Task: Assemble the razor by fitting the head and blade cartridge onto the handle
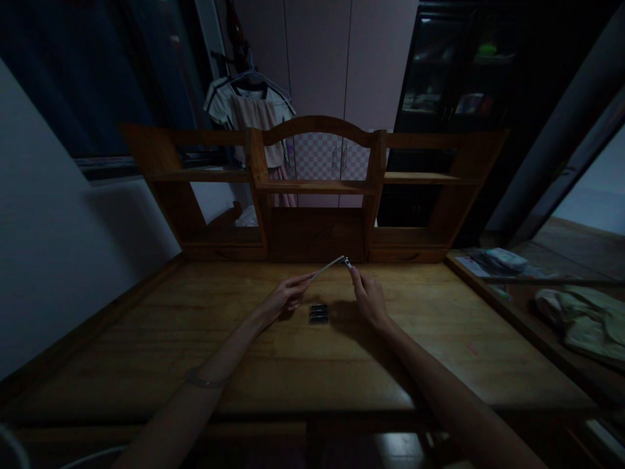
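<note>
Held between the fingers and thumb of my left hand [287, 294] is a thin, pale strip [326, 267] that slants up to the right. My right hand [370, 296] is closed on a small silver tool [347, 262], which looks like a nail clipper. The strip's far end meets the tool's head or lies right beside it; I cannot tell whether they touch. Both hands are raised over the wooden desk [273, 371]. Between and below them, small dark pieces [319, 314] lie in a row on the desktop, too dim to name.
A wooden shelf unit [317, 187] stands along the desk's back edge. To the right, a bundle of pale cloth [581, 322] and a white packet [506, 257] lie on a lower surface. Clothes hang [249, 107] behind the shelf. The room is dim.
</note>
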The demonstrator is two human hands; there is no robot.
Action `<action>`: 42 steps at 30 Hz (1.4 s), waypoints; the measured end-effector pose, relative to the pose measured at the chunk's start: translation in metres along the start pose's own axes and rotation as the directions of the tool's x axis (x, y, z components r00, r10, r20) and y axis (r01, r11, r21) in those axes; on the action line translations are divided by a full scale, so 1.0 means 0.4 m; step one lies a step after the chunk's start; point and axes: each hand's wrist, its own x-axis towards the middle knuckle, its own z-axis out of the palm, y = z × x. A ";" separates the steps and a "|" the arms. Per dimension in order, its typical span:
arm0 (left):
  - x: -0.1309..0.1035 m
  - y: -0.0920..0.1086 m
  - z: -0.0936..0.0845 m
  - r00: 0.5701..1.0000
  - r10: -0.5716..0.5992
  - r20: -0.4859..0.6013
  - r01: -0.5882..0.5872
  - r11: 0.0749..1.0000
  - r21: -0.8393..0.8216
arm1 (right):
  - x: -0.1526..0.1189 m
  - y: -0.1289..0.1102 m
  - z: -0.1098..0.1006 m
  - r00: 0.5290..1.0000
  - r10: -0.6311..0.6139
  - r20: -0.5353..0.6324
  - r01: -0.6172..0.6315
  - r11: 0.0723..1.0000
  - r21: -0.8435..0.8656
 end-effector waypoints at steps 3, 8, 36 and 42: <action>0.002 -0.001 -0.001 1.000 0.011 -0.029 -0.012 1.000 -0.011 | 0.001 0.005 0.001 1.000 0.004 -0.005 -0.005 0.999 -0.033; 0.009 -0.006 -0.009 1.000 0.024 -0.020 -0.024 1.000 -0.005 | 0.002 0.007 0.002 1.000 0.007 -0.007 -0.007 0.998 -0.058; 0.017 -0.022 -0.016 0.999 -0.030 -0.019 0.031 0.999 0.029 | 0.000 0.000 0.001 0.999 0.034 0.012 -0.034 0.999 0.024; 0.020 -0.027 -0.015 1.000 -0.020 -0.021 0.020 0.999 0.027 | 0.001 0.001 0.000 0.999 0.032 0.013 -0.032 0.999 0.019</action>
